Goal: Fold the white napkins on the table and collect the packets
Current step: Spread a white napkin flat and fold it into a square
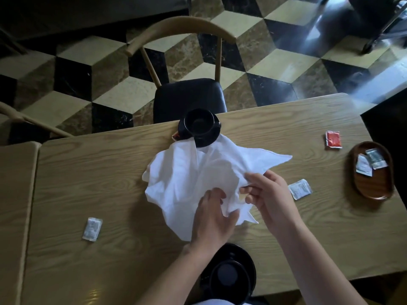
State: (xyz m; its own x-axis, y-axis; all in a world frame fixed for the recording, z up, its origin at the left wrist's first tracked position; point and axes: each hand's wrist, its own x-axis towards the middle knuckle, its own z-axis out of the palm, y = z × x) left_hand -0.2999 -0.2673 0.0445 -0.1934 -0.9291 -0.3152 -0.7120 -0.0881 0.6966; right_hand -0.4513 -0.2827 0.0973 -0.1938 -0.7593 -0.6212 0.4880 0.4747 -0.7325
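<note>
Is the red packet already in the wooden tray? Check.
No, the red packet lies on the table beside the wooden tray, which holds only white packets.

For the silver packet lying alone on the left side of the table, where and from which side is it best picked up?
The silver packet lies flat on the table, nothing touching it. Probably best pinched across its two long edges, coming straight down from above; its flatness gives little to grip, so lifting one short end first should help. The left hand is nearer.

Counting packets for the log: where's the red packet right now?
In the head view the red packet lies flat on the table at its far right, just beyond and left of the wooden tray, well clear of the napkin.
</note>
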